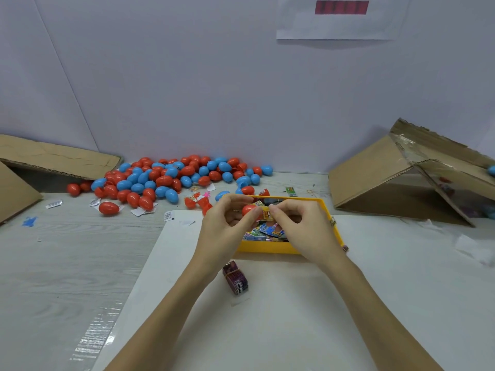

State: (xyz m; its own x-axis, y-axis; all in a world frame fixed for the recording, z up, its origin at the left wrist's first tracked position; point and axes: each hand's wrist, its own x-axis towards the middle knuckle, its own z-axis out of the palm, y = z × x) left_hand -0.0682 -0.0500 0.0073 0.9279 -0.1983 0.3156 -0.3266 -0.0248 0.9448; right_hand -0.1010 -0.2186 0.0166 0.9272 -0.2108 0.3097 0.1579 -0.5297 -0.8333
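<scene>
- Head view, centre: grips a red egg (pixel 248 210) in the left hand (pixel 227 223), fingers curled round it, held just above the far half of a yellow tray (pixel 267 248).
- Pinches a small yellow packet (pixel 267 213) between thumb and fingers of the right hand (pixel 302 228), pressed against the egg's right side (touching; cannot tell whether any of it sits inside).
- Below both hands, in the tray: a heap of colourful little packets (pixel 267 231).
- Under the tray and forearms: a white sheet (pixel 281 330) laid on the pale wood-grain bench (pixel 67 263).
- Just in front of the tray, on the sheet: a purple bundle (pixel 236 281) bound with a band.
- Far left of the hands, against the wall: a pile of red and blue eggs (pixel 171 178), with a few loose halves and paper slips (pixel 139 211) near it.
- At either edge of the bench: a tipped cardboard box on the left (pixel 53 159) and another on the right (pixel 375 178), well apart.
- Beyond the tray: a green packet (pixel 291 191) beside a rubber band (pixel 310 191).
</scene>
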